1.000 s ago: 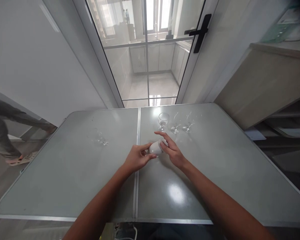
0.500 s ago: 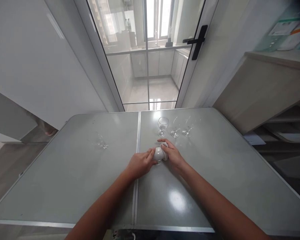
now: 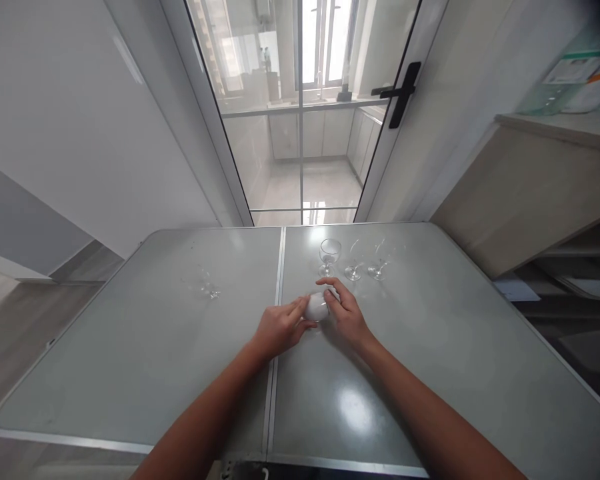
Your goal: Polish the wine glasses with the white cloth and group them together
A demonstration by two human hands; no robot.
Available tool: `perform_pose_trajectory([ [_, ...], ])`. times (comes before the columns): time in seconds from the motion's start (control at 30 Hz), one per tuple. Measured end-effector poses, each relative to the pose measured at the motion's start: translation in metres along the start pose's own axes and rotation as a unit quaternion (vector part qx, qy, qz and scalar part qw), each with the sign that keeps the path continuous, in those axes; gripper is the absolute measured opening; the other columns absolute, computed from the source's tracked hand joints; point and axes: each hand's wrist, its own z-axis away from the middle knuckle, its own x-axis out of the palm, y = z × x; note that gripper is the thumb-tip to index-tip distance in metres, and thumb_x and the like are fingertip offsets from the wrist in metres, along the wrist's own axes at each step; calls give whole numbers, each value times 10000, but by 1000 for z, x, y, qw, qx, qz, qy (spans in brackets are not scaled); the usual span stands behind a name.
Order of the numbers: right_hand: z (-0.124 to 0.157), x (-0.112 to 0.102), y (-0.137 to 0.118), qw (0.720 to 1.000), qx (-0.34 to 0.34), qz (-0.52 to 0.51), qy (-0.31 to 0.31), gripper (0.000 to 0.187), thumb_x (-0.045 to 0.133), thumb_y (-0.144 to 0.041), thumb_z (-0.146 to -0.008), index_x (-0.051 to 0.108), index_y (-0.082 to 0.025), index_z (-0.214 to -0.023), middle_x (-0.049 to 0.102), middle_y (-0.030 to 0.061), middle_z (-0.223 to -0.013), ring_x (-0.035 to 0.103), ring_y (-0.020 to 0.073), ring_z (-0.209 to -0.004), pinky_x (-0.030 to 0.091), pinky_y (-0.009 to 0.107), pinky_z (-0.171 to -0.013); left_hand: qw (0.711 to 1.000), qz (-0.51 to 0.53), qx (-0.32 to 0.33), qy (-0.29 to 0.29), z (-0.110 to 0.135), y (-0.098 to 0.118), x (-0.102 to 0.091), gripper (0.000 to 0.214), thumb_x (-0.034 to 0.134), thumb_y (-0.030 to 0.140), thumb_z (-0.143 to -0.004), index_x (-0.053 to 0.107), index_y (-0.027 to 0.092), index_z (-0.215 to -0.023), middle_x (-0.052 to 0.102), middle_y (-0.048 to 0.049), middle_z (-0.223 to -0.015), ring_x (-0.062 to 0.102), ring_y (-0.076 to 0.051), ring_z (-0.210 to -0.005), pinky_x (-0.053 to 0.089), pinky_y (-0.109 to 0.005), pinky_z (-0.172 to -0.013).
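While your left hand (image 3: 281,327) wraps its fingers round a rounded white item (image 3: 317,307) over the worktop (image 3: 180,363), your right hand (image 3: 351,316) holds its other side, fingers half-curled.

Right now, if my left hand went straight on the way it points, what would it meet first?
Your left hand would likely meet the white rounded item it touches, then your right hand; depth is unclear.

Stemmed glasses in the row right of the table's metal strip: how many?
3: the left glass just beyond the right hand, then the middle glass and right glass.
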Motion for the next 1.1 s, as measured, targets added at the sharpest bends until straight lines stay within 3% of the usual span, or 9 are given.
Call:
perform_pose_trajectory([
  [0.1, -3, 2, 6, 998, 43, -17, 39, 313, 567, -487, -967, 607, -223, -1130, 574, 12, -883, 524, 178, -727, 428, 285, -663, 998, -52, 31, 8, 1, 3, 7, 506, 695, 453, -886, 696, 178, -1312, 769, -142, -1122, 733, -238, -901, 563, -300, -741],
  [0.2, 2, 4, -1, 998, 47, -48, 16, 336, 557, -506, -977, 588, -237, -1176, 573, -1, -824, 526, 175, -685, 433, 283, -641, 990, 112, -68, -46, -4, 3, 1, 540, 733, 522, -847, 727, 153, -1241, 743, -45, -778, 658, -163, -622, 520, -256, -610],
  [0.3, 11, 6, -12, 996, 26, -86, -28, 336, 550, -508, -989, 570, -249, -1202, 556, -12, -750, 526, 179, -621, 439, 296, -605, 904, 348, -190, -161, -9, 0, -11, 538, 729, 619, -810, 751, 87, -890, 612, -22, -561, 547, -122, -451, 407, -219, -443],
  [0.37, 15, 7, -16, 992, 22, -107, -63, 340, 539, -512, -993, 564, -253, -1212, 561, -7, -754, 536, 184, -594, 449, 312, -583, 842, 435, -232, -219, -11, -3, -16, 589, 738, 675, -762, 662, 99, -666, 575, -34, -514, 509, -117, -404, 344, -219, -382],
  [0.4, 17, 7, -17, 992, 15, -105, -70, 335, 536, -511, -995, 570, -252, -1205, 563, -2, -765, 539, 186, -598, 453, 317, -585, 833, 449, -233, -227, -11, -4, -18, 602, 741, 684, -753, 636, 105, -630, 569, -36, -507, 502, -114, -397, 331, -218, -375],
  [0.5, 14, 7, -14, 997, -25, -50, -49, 310, 532, -488, -1002, 591, -244, -1183, 551, 4, -790, 523, 185, -658, 449, 318, -648, 892, 381, -175, -169, -10, -3, -15, 555, 744, 625, -799, 739, 71, -846, 610, -31, -563, 543, -116, -450, 374, -216, -435],
  [0.63, 3, 4, -2, 1000, -28, 4, 2, 320, 519, -473, -1006, 572, -245, -1225, 572, 16, -921, 518, 189, -761, 440, 309, -734, 993, 106, -53, -8, -4, -5, 0, 599, 778, 518, -819, 710, 139, -1277, 757, -50, -807, 658, -153, -625, 522, -260, -628],
  [0.8, -3, 3, 9, 1000, 18, -13, 8, 329, 508, -481, -1005, 550, -233, -1217, 547, 4, -926, 508, 172, -769, 422, 278, -711, 987, -122, 93, 58, 3, -16, 11, 531, 724, 427, -897, 638, 231, -1383, 749, -123, -1240, 755, -169, -757, 588, -284, -758],
  [1.1, -1, 4, 1, 999, 22, -17, 19, 325, 533, -491, -988, 557, -238, -1190, 534, -7, -864, 506, 181, -742, 418, 277, -687, 982, -150, 95, 60, 4, -12, 12, 544, 697, 419, -918, 605, 233, -1420, 758, -126, -1214, 774, -210, -865, 606, -296, -774],
])
